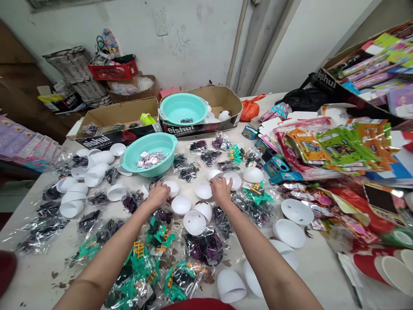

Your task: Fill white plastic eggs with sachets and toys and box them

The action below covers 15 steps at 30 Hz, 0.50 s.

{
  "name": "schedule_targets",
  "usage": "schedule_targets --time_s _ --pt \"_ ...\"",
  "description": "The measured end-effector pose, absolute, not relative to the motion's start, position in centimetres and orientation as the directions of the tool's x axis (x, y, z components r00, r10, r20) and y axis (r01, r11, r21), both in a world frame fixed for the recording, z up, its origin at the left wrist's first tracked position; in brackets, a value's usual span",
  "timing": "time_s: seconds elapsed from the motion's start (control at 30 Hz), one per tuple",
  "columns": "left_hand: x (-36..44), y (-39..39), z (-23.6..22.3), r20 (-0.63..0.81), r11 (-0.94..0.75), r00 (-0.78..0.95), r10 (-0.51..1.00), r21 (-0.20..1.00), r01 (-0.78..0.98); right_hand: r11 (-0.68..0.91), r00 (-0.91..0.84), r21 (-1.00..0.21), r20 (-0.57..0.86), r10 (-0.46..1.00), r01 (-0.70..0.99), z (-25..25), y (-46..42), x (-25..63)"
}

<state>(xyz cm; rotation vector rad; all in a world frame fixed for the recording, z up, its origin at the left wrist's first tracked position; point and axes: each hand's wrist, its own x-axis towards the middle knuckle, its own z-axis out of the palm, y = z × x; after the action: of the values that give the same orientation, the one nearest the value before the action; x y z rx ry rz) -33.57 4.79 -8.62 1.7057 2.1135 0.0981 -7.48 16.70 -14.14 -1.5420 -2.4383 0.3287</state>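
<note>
My left hand (157,194) is closed with its fingertips at the rim of a white plastic half-shell (172,188), beside the lower teal basin. Farther right, my right hand (220,189) pinches the edge of another white half-shell (203,190), with more shells close around its fingers. Between my forearms stand an open half-shell (181,205) and a tilted one (194,222). Clear bags of purple parts (204,246) and bags of green and orange parts (138,262) lie nearer to me. The lower teal basin (167,165) holds small printed packets (151,159).
Another teal basin (183,101) sits on an open cardboard box (226,92) at the back, next to a second box (119,107). White shells (97,172) cluster at left. Colourful packets (342,144) pile up at right, above red paper cups (371,267).
</note>
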Motion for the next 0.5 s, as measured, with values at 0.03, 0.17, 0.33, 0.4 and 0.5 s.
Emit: schedule_targets --time_s 0.03,0.17,0.33,0.4,0.5 --pt "-33.6 4.4 -8.6 -0.269 0.241 -0.160 0.950 0.305 0.921 0.403 -0.397 -0.312 0.085 0.914 0.860 -14.1 16.9 -7.8" --pt "-32.3 4.1 -7.7 -0.209 0.225 -0.165 0.964 0.307 0.925 0.297 -0.279 -0.317 0.100 0.955 0.901 -13.7 18.2 -9.3" --pt "-36.2 8.9 -3.9 -0.104 0.359 -0.344 0.933 0.296 0.885 0.261 -0.275 -0.313 -0.002 0.961 0.913 -13.6 20.1 -11.2" --pt "-40.0 11.8 -2.8 -0.100 0.453 -0.443 0.891 0.278 0.847 0.313 -0.345 -0.310 -0.052 0.937 0.898 -13.3 20.4 -11.3" --pt "-44.9 15.4 -3.1 -0.192 0.571 -0.538 0.821 0.253 0.781 0.387 -0.436 -0.313 -0.104 0.894 0.868 -12.6 20.4 -10.9"
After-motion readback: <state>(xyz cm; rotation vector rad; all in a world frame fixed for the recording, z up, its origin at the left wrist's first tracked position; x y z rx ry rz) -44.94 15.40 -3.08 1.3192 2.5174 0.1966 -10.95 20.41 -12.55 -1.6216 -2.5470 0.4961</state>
